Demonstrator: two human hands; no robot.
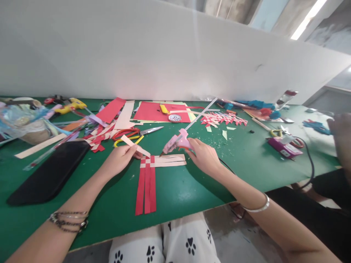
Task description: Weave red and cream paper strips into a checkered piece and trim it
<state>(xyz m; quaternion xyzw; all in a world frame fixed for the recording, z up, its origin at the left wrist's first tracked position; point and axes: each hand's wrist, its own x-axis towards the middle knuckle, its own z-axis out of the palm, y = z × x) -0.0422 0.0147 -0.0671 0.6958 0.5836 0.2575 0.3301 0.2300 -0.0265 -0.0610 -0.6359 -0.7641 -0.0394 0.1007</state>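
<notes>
My right hand point(204, 155) is wrapped round the grip of a pink glue gun point(178, 141), whose clear glue stick point(201, 114) rises from the back. Its nozzle points down at the pale strips point(171, 160) of a woven paper piece. Red paper strips point(147, 190) hang from that weave toward me, crossing the pale ones in a small checkered patch. In my left hand point(124, 155) a pale paper strip point(135, 145) is pinched, its end bent up over the weave's left corner. The left fingertips are partly hidden.
Red- and yellow-handled scissors point(128, 136) lie just beyond my left hand. A black pouch point(52, 171) sits at left, near a yellow glue gun point(71, 106). Red sheets point(149, 111) and finished weaves point(225, 118) lie behind. A purple box point(285, 146) and a person's arm point(341, 133) are at right.
</notes>
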